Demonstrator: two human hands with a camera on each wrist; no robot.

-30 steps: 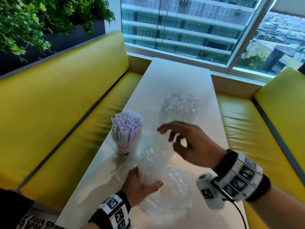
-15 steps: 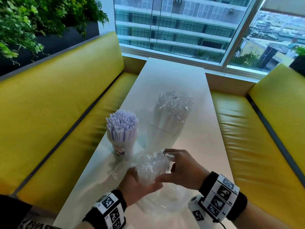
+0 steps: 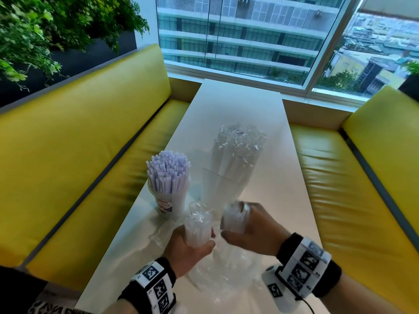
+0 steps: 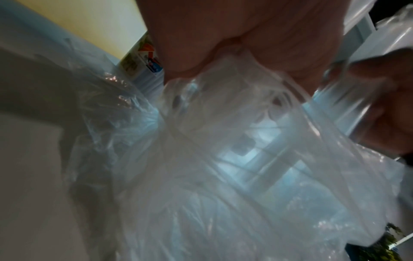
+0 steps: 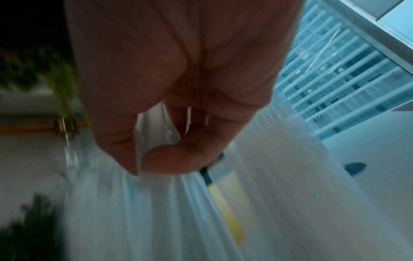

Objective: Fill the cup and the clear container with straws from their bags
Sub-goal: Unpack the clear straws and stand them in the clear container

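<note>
Left hand clasping upright bagged straws, right hand gripping withdrawn bundle alongside.

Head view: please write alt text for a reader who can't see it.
Over a white table between yellow benches, the left hand grips a clear bag of straws while the right hand holds a bunch of wrapped straws beside it. Behind stand a cup full of white straws and a clear container holding wrapped straws.
</note>
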